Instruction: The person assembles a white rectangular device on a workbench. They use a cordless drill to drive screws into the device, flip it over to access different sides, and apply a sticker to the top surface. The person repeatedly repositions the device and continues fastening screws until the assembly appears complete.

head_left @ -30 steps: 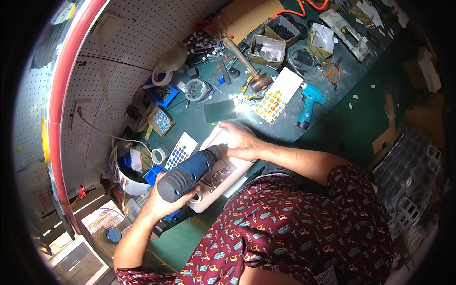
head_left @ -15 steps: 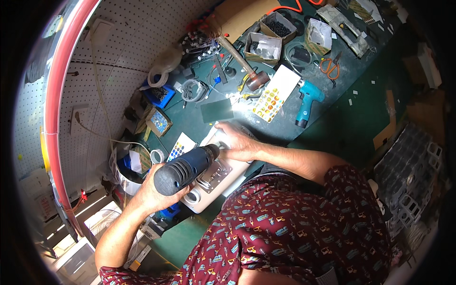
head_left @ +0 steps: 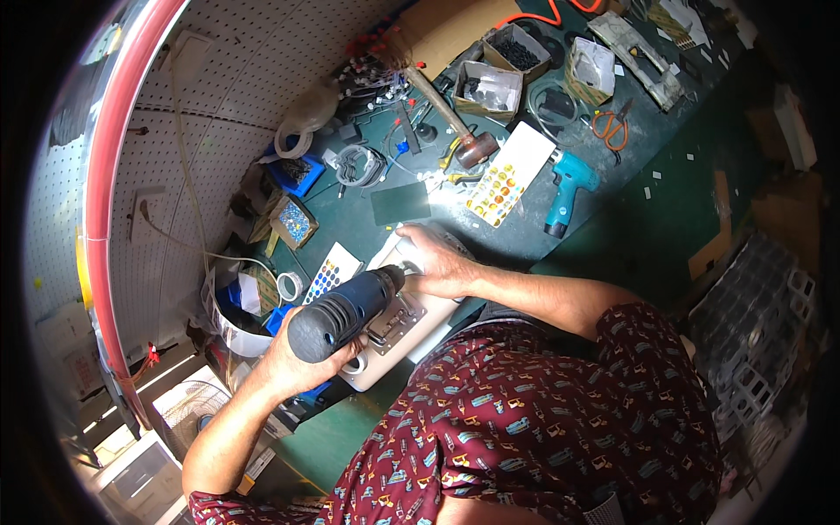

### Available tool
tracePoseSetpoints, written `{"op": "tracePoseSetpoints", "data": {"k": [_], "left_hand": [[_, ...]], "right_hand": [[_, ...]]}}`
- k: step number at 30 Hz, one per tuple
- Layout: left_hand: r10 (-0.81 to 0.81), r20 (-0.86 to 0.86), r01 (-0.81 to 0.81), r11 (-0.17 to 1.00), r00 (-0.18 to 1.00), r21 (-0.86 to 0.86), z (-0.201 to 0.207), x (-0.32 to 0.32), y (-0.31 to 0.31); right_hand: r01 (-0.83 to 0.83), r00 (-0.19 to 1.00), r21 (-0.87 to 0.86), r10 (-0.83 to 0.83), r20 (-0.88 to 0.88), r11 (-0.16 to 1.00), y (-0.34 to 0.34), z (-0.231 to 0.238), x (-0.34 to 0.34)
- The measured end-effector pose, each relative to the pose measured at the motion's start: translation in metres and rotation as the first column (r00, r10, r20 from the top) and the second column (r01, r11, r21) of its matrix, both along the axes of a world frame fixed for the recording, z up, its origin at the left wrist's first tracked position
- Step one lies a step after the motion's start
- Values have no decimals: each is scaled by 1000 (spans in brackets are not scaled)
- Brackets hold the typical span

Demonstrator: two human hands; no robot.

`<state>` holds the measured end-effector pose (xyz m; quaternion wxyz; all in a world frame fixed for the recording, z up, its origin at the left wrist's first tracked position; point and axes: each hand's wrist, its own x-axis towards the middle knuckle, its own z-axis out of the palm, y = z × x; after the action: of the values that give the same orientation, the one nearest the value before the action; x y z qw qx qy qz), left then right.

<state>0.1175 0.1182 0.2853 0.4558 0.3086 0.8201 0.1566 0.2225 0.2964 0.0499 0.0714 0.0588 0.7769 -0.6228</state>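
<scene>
My left hand is wrapped round the handle of a dark blue and black power drill. The drill is tilted, its chuck pointing away and to the right, down at a pale beige housing. A metal plate with raised parts is set in the housing, partly behind the drill. My right hand grips the far part of the housing, fingers curled close beside the chuck. Hand and chuck hide the drill's tip. A round light ring shows at the housing's near end.
A teal cordless driver, sticker sheet, hammer and orange-handled scissors lie on the dark green bench. Small-parts boxes stand at the back. Left are a blue-dot sheet and a tape roll; a pegboard wall rises beyond.
Both hands keep their grip, and the drill has barely shifted. The surroundings sit slightly differently in the picture.
</scene>
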Motion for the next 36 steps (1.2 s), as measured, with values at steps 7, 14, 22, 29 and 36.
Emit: {"op": "tracePoseSetpoints", "data": {"k": [7, 14, 22, 29, 36], "left_hand": [[34, 37, -34, 999, 999, 23, -3, 2, -6], [90, 37, -90, 996, 995, 4, -9, 8, -12], [169, 123, -177, 983, 978, 58, -8, 17, -12], [293, -18, -279, 925, 956, 259, 11, 38, -59], [659, -180, -496, 693, 731, 523, -23, 104, -168]], "right_hand": [[-14, 999, -7, 14, 37, 1000, 2, 7, -1], [-10, 1000, 8, 9, 24, 1000, 0, 5, 2], [-3, 999, 9, 4, -34, 1000, 0, -5, 1], [-38, 990, -97, 25, -138, 995, 19, -1, -9], [-192, 860, 311, 312, -404, 931, -34, 19, -165]]}}
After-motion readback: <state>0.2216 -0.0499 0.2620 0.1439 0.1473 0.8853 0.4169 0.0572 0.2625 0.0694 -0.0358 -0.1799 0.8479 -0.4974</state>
